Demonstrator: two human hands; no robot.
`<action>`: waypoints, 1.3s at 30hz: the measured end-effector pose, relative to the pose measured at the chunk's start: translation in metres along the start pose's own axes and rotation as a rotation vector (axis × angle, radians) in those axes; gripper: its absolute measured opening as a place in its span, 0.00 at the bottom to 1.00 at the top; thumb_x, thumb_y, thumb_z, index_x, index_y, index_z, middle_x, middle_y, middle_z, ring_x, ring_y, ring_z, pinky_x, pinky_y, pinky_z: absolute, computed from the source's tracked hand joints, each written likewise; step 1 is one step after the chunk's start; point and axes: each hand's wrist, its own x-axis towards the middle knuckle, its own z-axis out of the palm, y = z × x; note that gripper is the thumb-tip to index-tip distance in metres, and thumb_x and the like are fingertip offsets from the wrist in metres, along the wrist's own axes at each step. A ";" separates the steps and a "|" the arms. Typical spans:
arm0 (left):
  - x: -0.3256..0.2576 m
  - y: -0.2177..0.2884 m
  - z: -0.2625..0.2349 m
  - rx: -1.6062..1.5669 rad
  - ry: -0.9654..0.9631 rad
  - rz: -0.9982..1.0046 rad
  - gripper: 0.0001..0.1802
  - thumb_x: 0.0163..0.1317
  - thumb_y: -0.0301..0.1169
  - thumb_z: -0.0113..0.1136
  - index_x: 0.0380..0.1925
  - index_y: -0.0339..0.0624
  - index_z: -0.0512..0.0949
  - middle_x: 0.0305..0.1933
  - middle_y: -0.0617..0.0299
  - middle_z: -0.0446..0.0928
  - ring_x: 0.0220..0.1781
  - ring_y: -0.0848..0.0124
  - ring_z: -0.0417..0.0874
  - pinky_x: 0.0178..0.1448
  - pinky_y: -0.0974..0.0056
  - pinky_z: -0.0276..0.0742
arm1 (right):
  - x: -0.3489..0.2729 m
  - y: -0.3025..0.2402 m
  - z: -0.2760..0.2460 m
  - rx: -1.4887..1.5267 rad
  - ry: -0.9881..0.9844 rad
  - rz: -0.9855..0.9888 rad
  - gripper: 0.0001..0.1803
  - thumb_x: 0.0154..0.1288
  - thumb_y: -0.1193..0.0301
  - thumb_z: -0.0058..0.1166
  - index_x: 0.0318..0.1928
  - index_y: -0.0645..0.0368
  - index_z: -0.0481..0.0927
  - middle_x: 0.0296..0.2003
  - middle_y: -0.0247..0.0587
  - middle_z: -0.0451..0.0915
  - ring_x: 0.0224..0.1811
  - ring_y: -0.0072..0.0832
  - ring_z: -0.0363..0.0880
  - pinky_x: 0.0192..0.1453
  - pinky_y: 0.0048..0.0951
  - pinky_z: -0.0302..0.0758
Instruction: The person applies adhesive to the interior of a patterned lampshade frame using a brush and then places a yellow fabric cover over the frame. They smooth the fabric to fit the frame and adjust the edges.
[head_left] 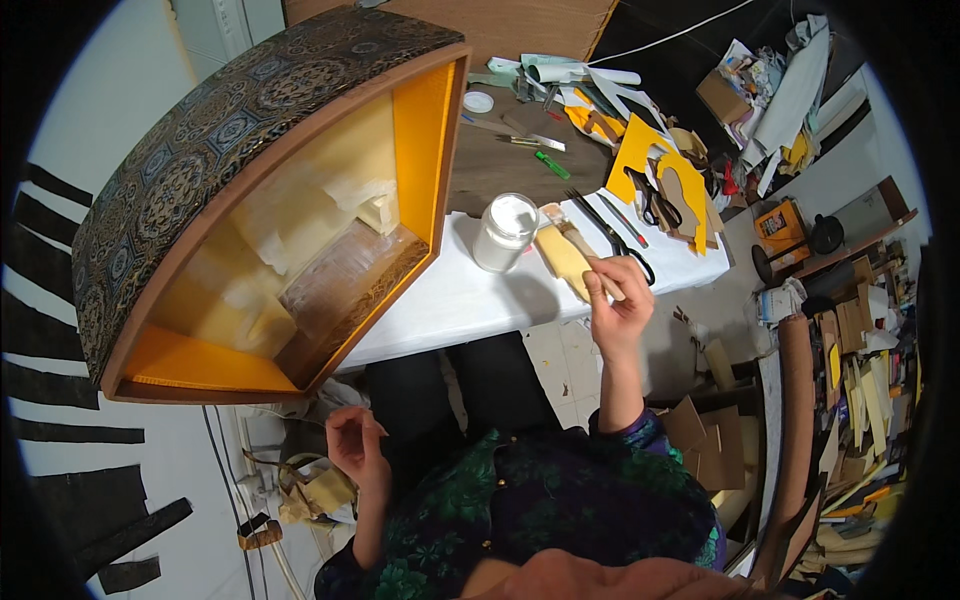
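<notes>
My right hand (pixel 618 300) pinches the wooden handle of a brush (pixel 578 243), its head over a pale yellow block (pixel 562 262) at the edge of the white-covered table. Left of the block stands an uncapped jar (pixel 505 232) of white stuff. My left hand (pixel 357 445) hangs in front of me, fingers loosely curled and apart, with nothing visible in it. A large curved case (pixel 268 130) with patterned outer covering tilts on the left. Its inside has yellow side walls, whitish smears and a brown patterned panel (pixel 350 270).
Black-handled scissors (pixel 612 232) and a red-and-dark pen (pixel 624 220) lie right of the jar. Yellow sheet scraps (pixel 660 165), a green cutter (pixel 552 165) and a white lid (pixel 478 102) are farther back. Scraps fill shelves (pixel 860 400) at the right; dark strips (pixel 50 320) hang at the left.
</notes>
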 end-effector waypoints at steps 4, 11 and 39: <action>-0.001 0.003 0.004 0.007 -0.034 0.027 0.07 0.68 0.21 0.57 0.44 0.35 0.73 0.41 0.60 0.73 0.30 0.77 0.74 0.35 0.72 0.74 | -0.009 -0.001 0.014 0.031 0.031 0.107 0.06 0.60 0.82 0.64 0.39 0.66 0.83 0.31 0.42 0.81 0.30 0.26 0.79 0.37 0.24 0.75; -0.003 0.004 0.003 0.003 -0.032 0.045 0.07 0.68 0.21 0.57 0.44 0.35 0.73 0.41 0.60 0.74 0.29 0.77 0.74 0.34 0.72 0.74 | -0.025 0.003 0.026 0.013 0.013 0.073 0.06 0.59 0.82 0.64 0.36 0.65 0.81 0.29 0.44 0.80 0.28 0.31 0.80 0.34 0.26 0.74; 0.001 0.008 -0.011 -0.022 0.017 0.011 0.05 0.68 0.19 0.56 0.42 0.34 0.74 0.39 0.60 0.73 0.30 0.78 0.73 0.36 0.72 0.71 | -0.029 -0.019 0.191 0.295 -0.149 0.224 0.06 0.68 0.74 0.62 0.38 0.65 0.81 0.28 0.37 0.84 0.31 0.16 0.81 0.31 0.18 0.75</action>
